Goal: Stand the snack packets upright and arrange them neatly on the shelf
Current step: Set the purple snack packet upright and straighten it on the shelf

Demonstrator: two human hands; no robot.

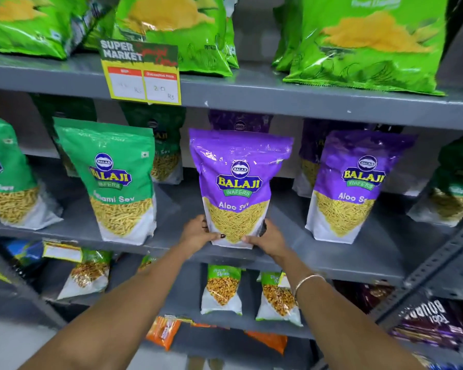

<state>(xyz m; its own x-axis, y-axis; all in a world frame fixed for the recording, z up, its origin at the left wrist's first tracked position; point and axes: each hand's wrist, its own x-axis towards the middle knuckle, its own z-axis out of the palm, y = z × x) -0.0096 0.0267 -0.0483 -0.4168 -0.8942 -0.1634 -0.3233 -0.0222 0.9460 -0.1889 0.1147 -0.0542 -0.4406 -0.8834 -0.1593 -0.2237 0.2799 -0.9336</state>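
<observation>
Both forearms are extended to the shelf; the left hand and right hand are clamped on the purple Aloo Sev packet, its base between the fingers, its long axis rising upright above them, both hands equally near.

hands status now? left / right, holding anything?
Left hand: closed on the lower left edge of the purple Aloo Sev packet.
Right hand: closed on the same packet's lower right edge; the packet stands upright on the grey shelf.
</observation>
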